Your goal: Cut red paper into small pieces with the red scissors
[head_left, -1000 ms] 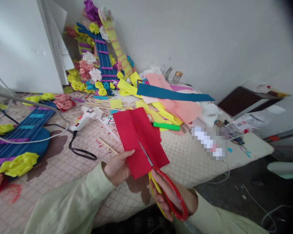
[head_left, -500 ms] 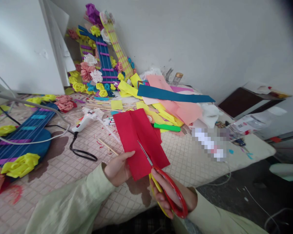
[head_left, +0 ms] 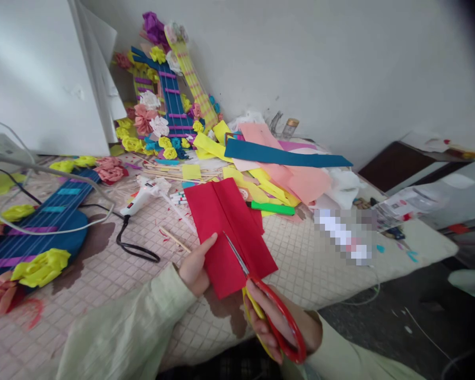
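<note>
A folded sheet of red crepe paper (head_left: 229, 274) lies above the table's front part, creased lengthwise. My left hand (head_left: 198, 269) grips its left edge, thumb on top and fingers out of sight underneath. In my right hand (head_left: 265, 316) is a pair of scissors (head_left: 279, 311) with one red and one yellow handle loop. Their blades point away from me over the red paper, near the crease, and look almost closed. Whether the paper lies between the blades I cannot tell.
A white glue gun (head_left: 142, 195) with a black cord rests left of the paper. Beyond lie a green marker (head_left: 272, 208), a blue strip (head_left: 288, 154) and peach paper (head_left: 309, 182). A blue paper guitar (head_left: 65, 219) occupies the left; more decorated guitars (head_left: 174, 100) lean at the back.
My left hand has shifted slightly up along the paper's left edge, its thumb pointing more upward. The scissors keep nearly the same place over the paper. The whole view has moved a little.
</note>
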Demonstrator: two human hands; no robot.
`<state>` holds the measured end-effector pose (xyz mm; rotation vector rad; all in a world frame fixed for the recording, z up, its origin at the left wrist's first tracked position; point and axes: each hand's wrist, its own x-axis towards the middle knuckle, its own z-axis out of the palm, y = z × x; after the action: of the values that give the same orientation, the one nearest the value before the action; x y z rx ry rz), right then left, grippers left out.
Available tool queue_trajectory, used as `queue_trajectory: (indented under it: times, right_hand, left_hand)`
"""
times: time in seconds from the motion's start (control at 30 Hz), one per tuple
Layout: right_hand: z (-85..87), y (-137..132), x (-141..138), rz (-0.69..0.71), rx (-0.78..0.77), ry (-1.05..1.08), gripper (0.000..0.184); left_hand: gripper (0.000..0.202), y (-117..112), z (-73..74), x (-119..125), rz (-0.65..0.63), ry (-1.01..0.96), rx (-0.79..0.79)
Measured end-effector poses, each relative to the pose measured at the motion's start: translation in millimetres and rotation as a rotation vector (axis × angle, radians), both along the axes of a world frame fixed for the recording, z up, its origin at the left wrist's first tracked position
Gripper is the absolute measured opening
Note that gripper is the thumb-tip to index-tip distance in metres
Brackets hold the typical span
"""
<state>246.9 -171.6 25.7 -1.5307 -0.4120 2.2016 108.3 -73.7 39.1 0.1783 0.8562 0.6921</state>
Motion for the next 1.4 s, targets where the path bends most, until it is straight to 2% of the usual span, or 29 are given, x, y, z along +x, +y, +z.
queue_trajectory:
  times: [0.27, 0.5, 0.83, 0.97, 1.1, 1.27, 1.4]
  right_hand:
    - [-1.6, 1.8, -2.3, -0.022, -0.021, 0.006, 0.038]
    - [-6.6, 3.9, 1.1, -0.018, -0.042, 0.162, 0.051]
    - [1.5, 6.4, -5.5, -0.042, 0.011, 0.037, 0.047]
    - [4.2, 4.3, -7.3, -0.009, 0.062, -0.047, 0.041]
    - [4.9, 2.0, -9.2, -0.014, 0.14, -0.149, 0.042]
    - [-6.3, -1.7, -8.8, -0.071, 0.062, 0.052, 0.046]
    - [-8.1, -1.5, -8.6, -0.09, 0.022, 0.09, 0.053]
  left_hand:
    - [0.023, 0.5, -0.5, -0.6, 0.01, 0.041, -0.021]
    - [0.026, 0.2, 1.4, -1.6, -0.029, -0.04, -0.009]
    - [0.034, -0.4, 2.9, -0.7, -0.014, -0.041, -0.012]
    - [0.032, 0.1, 3.4, -1.2, -0.006, -0.039, -0.034]
    - [0.027, 0.3, 3.1, -1.9, 0.001, -0.062, -0.046]
    - [0.025, -1.6, 2.5, -2.5, -0.043, -0.078, -0.039]
    - [0.027, -3.1, 1.3, -1.9, -0.068, -0.058, -0.04]
